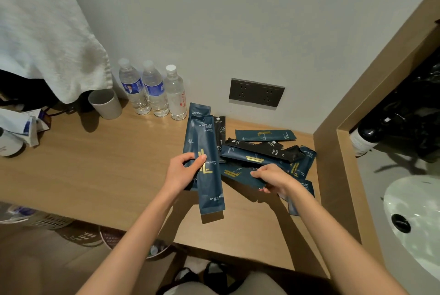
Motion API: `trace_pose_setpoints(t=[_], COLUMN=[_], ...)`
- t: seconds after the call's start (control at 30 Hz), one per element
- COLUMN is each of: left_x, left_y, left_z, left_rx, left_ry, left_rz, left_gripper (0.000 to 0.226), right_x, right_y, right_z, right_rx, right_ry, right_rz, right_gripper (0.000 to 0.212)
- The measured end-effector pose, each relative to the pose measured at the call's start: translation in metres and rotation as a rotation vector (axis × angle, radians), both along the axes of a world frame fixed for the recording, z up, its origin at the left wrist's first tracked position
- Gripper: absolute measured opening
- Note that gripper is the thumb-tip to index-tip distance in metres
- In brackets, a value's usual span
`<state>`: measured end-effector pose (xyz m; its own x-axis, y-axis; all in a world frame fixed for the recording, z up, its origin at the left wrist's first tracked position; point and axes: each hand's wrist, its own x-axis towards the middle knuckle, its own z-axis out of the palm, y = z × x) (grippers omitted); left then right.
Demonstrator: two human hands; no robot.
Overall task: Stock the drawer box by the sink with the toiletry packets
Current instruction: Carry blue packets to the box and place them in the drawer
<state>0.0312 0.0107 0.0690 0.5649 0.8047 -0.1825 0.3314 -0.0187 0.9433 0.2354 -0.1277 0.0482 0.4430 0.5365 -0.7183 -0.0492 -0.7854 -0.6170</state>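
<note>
My left hand (184, 171) grips a small stack of long dark blue toiletry packets (206, 151) with gold lettering, held upright above the wooden counter (100, 171). To its right my right hand (273, 179) pinches another blue packet (238, 174) that lies at the near edge of a loose pile of blue and black packets (264, 149) by the wall corner. No drawer box is in view. The white sink (414, 218) sits at the far right, past a wooden partition (338, 175).
Three water bottles (154, 91) stand against the wall, with a grey cup (106, 104) to their left. A power socket plate (256, 92) is on the wall. A white towel (45, 32) hangs at the upper left. Baskets (78, 235) stand on the floor below.
</note>
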Motion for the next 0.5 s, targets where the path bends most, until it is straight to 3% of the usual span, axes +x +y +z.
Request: trace_pose_setpoints(t=[0.27, 0.5], left_x=[-0.015, -0.057], left_y=[-0.025, -0.064], left_z=[0.011, 0.031], left_rx=[-0.013, 0.014], left_ry=[-0.061, -0.118], left_rz=[0.008, -0.081], left_gripper=[0.024, 0.044], right_x=[-0.026, -0.103], right_y=[-0.042, -0.105], right_z=[0.068, 0.087], right_rx=[0.175, 0.416], right_ry=[-0.113, -0.27], right_rz=[-0.101, -0.276], right_gripper=[0.019, 0.02])
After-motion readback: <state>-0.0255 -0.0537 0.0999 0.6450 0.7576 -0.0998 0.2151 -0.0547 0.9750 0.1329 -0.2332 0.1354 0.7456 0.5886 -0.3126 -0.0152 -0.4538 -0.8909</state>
